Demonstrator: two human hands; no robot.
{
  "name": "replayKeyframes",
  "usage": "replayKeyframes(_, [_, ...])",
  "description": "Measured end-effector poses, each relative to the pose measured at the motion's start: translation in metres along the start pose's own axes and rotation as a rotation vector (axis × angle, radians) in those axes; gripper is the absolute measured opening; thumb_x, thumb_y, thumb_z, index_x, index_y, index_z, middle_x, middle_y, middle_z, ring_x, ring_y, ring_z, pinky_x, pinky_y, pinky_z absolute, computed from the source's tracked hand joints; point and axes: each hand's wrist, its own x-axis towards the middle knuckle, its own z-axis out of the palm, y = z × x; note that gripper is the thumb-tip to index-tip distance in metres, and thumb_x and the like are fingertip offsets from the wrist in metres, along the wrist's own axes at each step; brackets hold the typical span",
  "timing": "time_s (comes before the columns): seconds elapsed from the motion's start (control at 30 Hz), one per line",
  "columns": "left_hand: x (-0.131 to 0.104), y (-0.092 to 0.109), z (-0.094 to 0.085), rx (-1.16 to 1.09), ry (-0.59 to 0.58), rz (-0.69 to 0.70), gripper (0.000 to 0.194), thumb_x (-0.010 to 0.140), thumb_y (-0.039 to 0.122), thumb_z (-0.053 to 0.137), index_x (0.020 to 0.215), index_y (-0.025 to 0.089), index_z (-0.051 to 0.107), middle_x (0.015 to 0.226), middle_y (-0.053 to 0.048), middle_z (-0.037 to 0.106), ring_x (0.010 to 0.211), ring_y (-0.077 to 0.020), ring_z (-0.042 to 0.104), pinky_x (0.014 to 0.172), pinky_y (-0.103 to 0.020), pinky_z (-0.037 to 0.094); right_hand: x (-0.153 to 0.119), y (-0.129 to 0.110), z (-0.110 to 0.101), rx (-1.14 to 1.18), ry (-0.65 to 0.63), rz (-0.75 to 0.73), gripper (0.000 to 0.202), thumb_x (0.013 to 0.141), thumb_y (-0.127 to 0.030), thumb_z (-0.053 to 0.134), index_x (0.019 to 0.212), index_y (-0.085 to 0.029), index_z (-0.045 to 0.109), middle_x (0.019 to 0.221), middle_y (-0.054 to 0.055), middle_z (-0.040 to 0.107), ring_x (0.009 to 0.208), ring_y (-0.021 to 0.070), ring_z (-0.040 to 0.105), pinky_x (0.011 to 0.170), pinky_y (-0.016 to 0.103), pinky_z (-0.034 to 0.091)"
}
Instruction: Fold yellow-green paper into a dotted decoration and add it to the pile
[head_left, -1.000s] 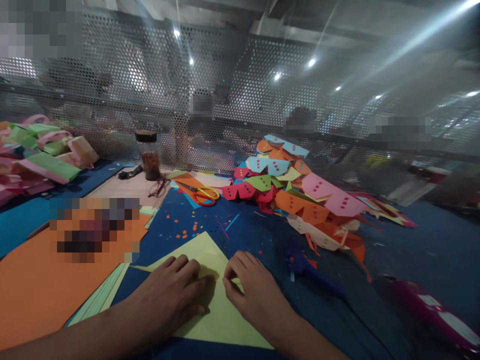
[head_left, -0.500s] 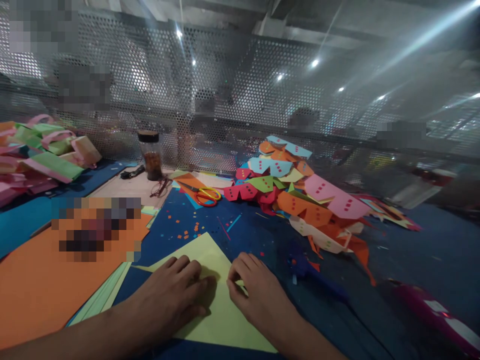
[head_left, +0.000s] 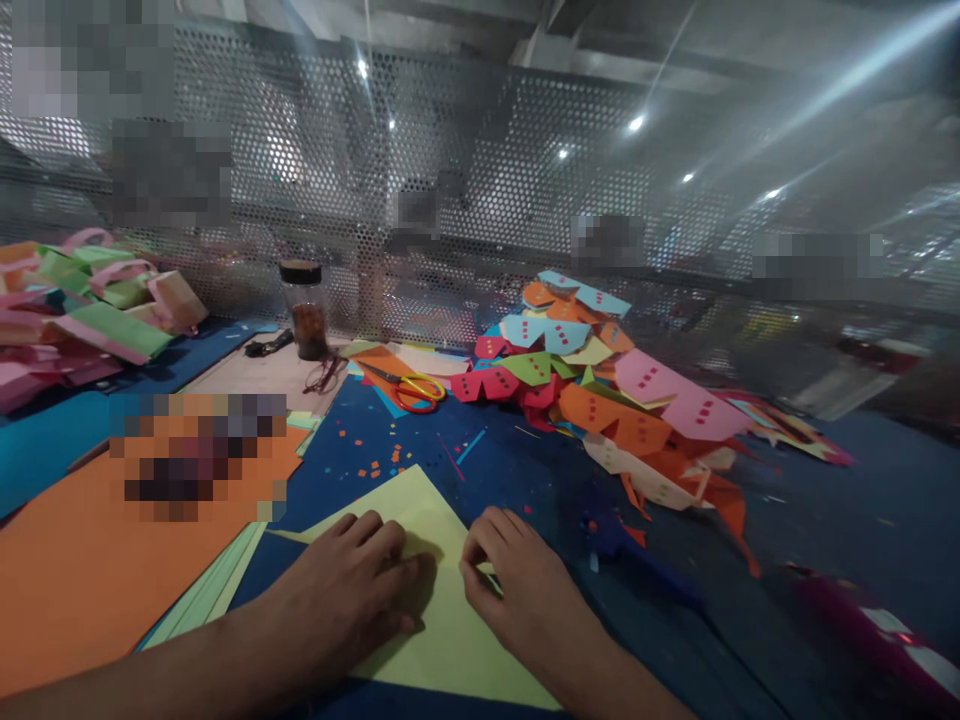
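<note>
A pale yellow sheet of paper point(head_left: 420, 640) lies on the blue table in front of me. It looks folded, with one corner pointing away from me. Resting on its left part is my left hand point(head_left: 367, 580), palm down, with bent fingers and the thumb held apart. My right hand point(head_left: 517, 575) is at the sheet's right edge, its fingers curled and the thumb close to the index finger in a pinch on the paper. Part of that edge is hidden under the hand.
Orange sheets point(head_left: 90, 560) lie left over pale green ones. Scissors point(head_left: 416, 392) with red and yellow handles, a lidded jar point(head_left: 306, 315) and paper scraps lie beyond. Folded colored paper pieces point(head_left: 622, 410) pile up at the right, near a blue glue gun point(head_left: 637, 555). A perforated metal screen point(head_left: 465, 160) stands behind.
The view has shifted slightly, so things sit a little further right. Both hands keep nearly the same pose on the yellow paper.
</note>
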Motion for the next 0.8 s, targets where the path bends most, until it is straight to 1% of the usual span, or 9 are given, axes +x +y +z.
replayKeyframes(0.1, [-0.0002,-0.0011,0.0026,0.018,0.014,0.005,0.045,0.092,0.046,0.070,0.130,0.026,0.056,0.108,-0.004,0.063,0.094,-0.0270,0.057,0.079,-0.042,0.046,-0.0003,0.0009,-0.0002,-0.007,0.011,-0.009,0.017,0.085,-0.004,0.059,0.081,-0.020,0.055,0.088,0.004,0.063,0.087,0.0234,0.060,0.077,0.039,0.050])
replayKeyframes(0.27, [0.0005,-0.0028,0.0080,0.042,0.028,0.009,0.050,0.092,0.049,0.068,0.134,0.027,0.053,0.107,-0.004,0.063,0.094,-0.0270,0.057,0.079,-0.042,0.046,-0.0006,0.0005,-0.0027,-0.021,0.013,-0.003,0.017,0.084,-0.004,0.060,0.081,-0.020,0.056,0.088,0.004,0.063,0.086,0.0236,0.061,0.076,0.038,0.050])
replayKeyframes(0.47, [0.0009,-0.0017,0.0044,0.050,0.019,0.003,0.050,0.091,0.050,0.070,0.133,0.027,0.055,0.107,-0.004,0.063,0.094,-0.0266,0.057,0.079,-0.042,0.046,-0.0008,0.0026,-0.0028,-0.036,0.017,-0.022,0.018,0.084,-0.003,0.060,0.081,-0.020,0.055,0.087,0.004,0.063,0.085,0.0238,0.062,0.075,0.038,0.052])
replayKeyframes(0.63, [-0.0006,-0.0006,0.0023,0.029,0.011,-0.002,0.047,0.094,0.049,0.066,0.134,0.028,0.054,0.109,-0.004,0.063,0.096,-0.0260,0.057,0.081,-0.041,0.046,-0.0019,0.0036,-0.0036,-0.051,0.034,-0.025,0.018,0.083,-0.004,0.061,0.079,-0.020,0.055,0.085,0.003,0.063,0.084,0.0235,0.063,0.075,0.038,0.052])
replayKeyframes(0.8, [0.0004,-0.0006,0.0025,0.026,0.010,-0.003,0.049,0.093,0.049,0.068,0.135,0.028,0.054,0.109,-0.004,0.063,0.096,-0.0267,0.057,0.081,-0.042,0.046,-0.0018,0.0039,-0.0042,-0.049,0.038,-0.024,0.018,0.083,-0.004,0.061,0.080,-0.021,0.055,0.085,0.003,0.063,0.084,0.0232,0.063,0.076,0.039,0.052])
